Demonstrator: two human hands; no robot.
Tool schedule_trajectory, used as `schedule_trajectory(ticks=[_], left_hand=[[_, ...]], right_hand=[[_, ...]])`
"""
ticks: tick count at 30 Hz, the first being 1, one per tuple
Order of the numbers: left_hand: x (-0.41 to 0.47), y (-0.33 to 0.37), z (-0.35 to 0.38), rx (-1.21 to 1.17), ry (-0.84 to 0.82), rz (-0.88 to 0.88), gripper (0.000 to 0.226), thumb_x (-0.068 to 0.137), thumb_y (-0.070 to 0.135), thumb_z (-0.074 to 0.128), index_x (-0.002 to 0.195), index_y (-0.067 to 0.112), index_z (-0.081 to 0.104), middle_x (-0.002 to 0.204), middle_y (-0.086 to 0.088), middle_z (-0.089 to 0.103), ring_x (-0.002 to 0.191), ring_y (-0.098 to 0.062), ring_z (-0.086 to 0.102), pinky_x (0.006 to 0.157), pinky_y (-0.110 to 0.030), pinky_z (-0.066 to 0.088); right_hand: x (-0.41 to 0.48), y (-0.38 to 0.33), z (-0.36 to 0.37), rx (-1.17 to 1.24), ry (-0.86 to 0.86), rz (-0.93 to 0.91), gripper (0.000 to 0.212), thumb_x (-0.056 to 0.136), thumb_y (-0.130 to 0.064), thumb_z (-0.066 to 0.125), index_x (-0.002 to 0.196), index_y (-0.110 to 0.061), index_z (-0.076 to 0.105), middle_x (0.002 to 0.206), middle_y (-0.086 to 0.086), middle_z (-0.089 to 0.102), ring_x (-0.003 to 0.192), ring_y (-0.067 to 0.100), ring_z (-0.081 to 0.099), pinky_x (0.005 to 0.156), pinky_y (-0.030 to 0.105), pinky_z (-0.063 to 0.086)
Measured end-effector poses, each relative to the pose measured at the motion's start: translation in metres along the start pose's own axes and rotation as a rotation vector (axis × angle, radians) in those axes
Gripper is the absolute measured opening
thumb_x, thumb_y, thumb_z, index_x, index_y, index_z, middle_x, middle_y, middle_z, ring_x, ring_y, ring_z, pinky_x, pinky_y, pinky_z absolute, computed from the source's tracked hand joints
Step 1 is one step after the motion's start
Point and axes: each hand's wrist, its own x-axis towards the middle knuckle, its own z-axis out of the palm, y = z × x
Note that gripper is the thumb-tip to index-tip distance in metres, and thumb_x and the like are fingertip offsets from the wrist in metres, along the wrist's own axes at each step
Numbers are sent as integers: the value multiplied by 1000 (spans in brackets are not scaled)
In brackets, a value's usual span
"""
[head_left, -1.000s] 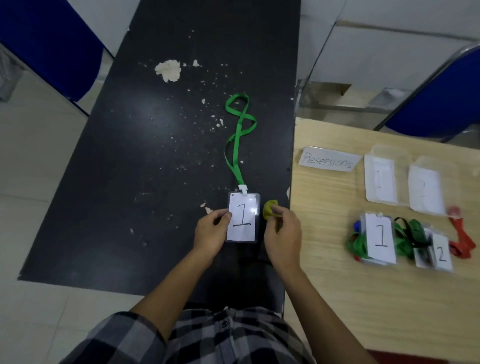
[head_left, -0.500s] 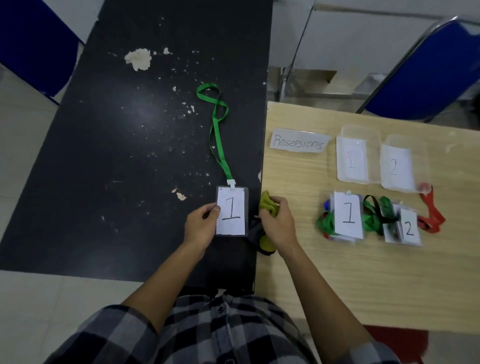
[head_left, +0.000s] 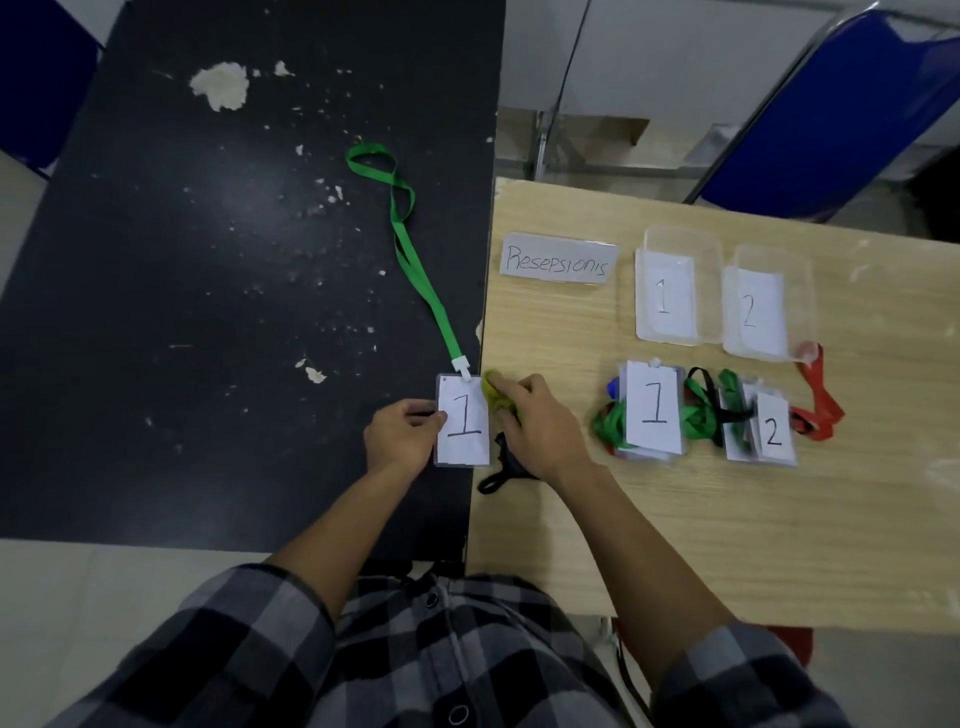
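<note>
Since half a second ago, the right hand (head_left: 540, 431) has carried the crumpled yellow-green cloth (head_left: 493, 396) up from the badge's right edge onto its upper right corner, just below the white clip.

The clear plastic badge holder (head_left: 463, 422), with its white card marked "1", lies flat at the right edge of the black tabletop (head_left: 234, 312), close to the seam with the pale wooden table (head_left: 675, 545). Its green lanyard (head_left: 415, 270) trails away across the black surface.

Risks, as I judge them:
- A wiping stroke could push the badge holder sideways under the left hand's light pinch, since only its left edge is held.
- Rubbing near the clip could catch it and drag the lanyard.
- The black strap (head_left: 493, 480) under the right wrist could snag and be swept along with the hand.

Left hand (head_left: 402, 436): its fingers (head_left: 434, 417) are curled, thumb on top, pinching the holder's left edge and pressing it to the table.

Right hand: its fingers (head_left: 519, 388) are bunched closed round the cloth, pressing it against the holder's corner. How much cloth lies inside the palm cannot be told.
</note>
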Motion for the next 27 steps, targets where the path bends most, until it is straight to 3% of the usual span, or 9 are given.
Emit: schedule_trajectory(ticks=[3, 7, 13, 18, 23, 27], left_hand=[[0, 0, 1, 6, 14, -1, 11, 82, 26, 79, 86, 30, 69, 85, 5, 73, 78, -14, 71, 79, -40, 61], [0, 0, 1, 33, 18, 12, 11, 84, 25, 78, 91, 28, 70, 86, 4, 73, 79, -16, 70, 78, -41, 61], [0, 3, 0, 48, 15, 24, 14, 83, 24, 78, 97, 23, 75, 83, 3, 73, 76, -16, 71, 77, -41, 61], [0, 4, -1, 67, 4, 19, 18, 84, 24, 77, 102, 20, 76, 87, 1, 73, 80, -16, 70, 77, -39, 62], [-1, 5, 0, 86, 12, 23, 18, 86, 24, 76, 104, 19, 75, 89, 1, 73, 77, -13, 68, 68, -26, 56], [-2, 7, 0, 111, 27, 33, 18, 87, 24, 74, 104, 18, 75, 87, 2, 70, 73, -7, 62, 55, -12, 41]], right_hand=[[1, -8, 6, -169, -86, -46, 51, 96, -19, 52, 144, -36, 44, 115, 7, 42, 84, 33, 57, 67, 39, 48], [-12, -3, 5, -306, -111, -134, 56, 91, -11, 56, 139, -39, 48, 115, 7, 42, 88, 29, 54, 64, 38, 48], [10, -18, 10, -314, -38, -17, 69, 90, -9, 58, 149, -36, 35, 122, 9, 39, 89, 25, 48, 62, 35, 37], [-4, -6, 8, -334, -111, -118, 61, 92, -11, 56, 145, -38, 41, 123, 9, 39, 97, 28, 49, 63, 36, 40], [9, -13, 7, -331, -33, -6, 71, 90, -6, 57, 150, -36, 34, 122, 9, 39, 95, 27, 49, 61, 35, 37], [-14, -13, 21, -318, -136, -117, 63, 90, -15, 61, 142, -43, 39, 118, 6, 37, 95, 25, 47, 59, 36, 41]])
